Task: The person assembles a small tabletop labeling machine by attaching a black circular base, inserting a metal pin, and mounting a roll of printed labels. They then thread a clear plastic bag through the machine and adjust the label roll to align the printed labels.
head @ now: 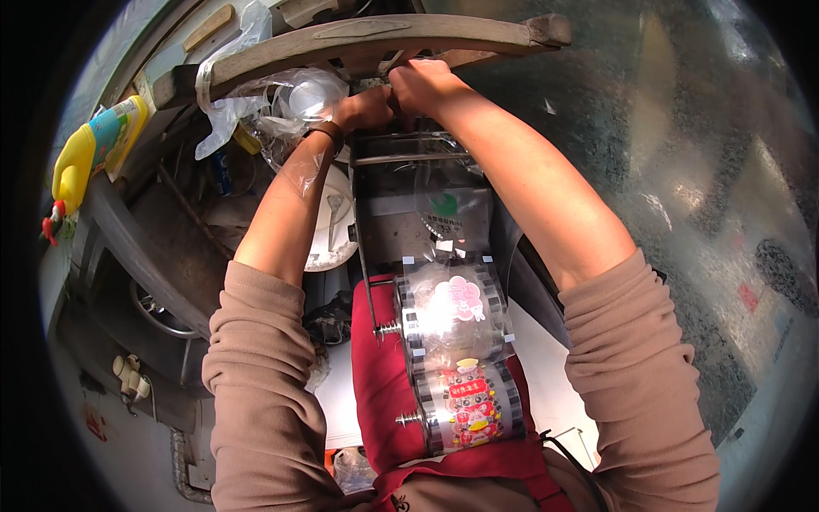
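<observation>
My left hand [366,109] and my right hand [419,80] meet at the far end of a dark metal machine frame [409,157], just below a curved wooden bar [358,35]. Both hands are curled, and their fingertips are hidden, so what they hold cannot be made out. A roll of clear printed film [457,313] sits on the frame's near part, and some film stretches forward from it. Closer to me is a second film roll [473,406] with a red and yellow print. Springs show at the left ends of both rolls.
Clear plastic bags [224,118] and a clear plastic cup [311,99] are left of my hands. A yellow bottle [96,147] stands at the far left. Beside the frame is a round white lid [336,221] bearing a spoon. A mottled stone surface [640,160] spreads out rightward.
</observation>
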{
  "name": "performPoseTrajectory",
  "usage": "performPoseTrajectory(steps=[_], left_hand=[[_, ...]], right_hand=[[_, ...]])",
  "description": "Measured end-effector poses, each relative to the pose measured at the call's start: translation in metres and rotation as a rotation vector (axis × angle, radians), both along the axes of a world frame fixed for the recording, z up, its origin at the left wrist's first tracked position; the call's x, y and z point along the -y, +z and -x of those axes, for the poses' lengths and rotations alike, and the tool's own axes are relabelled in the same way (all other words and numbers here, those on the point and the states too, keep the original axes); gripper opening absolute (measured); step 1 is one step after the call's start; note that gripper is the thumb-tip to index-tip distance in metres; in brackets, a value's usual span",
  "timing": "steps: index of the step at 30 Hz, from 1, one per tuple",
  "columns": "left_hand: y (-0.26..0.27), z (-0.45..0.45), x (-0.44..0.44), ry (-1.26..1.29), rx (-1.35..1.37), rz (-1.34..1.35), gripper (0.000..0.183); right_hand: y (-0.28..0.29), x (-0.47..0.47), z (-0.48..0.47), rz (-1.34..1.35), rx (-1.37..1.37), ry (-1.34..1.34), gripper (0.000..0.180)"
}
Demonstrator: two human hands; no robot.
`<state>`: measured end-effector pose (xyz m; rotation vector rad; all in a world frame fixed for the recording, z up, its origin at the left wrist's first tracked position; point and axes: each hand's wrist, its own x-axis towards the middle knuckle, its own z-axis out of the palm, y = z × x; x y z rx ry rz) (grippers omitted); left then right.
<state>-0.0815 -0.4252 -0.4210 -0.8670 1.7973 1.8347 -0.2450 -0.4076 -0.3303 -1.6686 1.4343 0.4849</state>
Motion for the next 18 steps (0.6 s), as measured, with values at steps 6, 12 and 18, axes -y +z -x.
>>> performPoseTrajectory(steps=[6,12,18], left_hand=[[-0.026,-0.002,-0.006,-0.03,-0.089,0.148,0.028],[-0.04,-0.009,-0.009,-0.05,-0.17,0.168,0.03],[-0.037,-0.013,-0.007,-0.089,-0.202,0.316,0.036]], right_hand=[[-0.008,-0.004,-0.005,0.064,-0.094,0.036,0.026],[-0.016,-0.008,-0.009,0.108,-0.109,0.041,0.025],[-0.02,-0.009,-0.016,0.074,-0.147,0.073,0.027]])
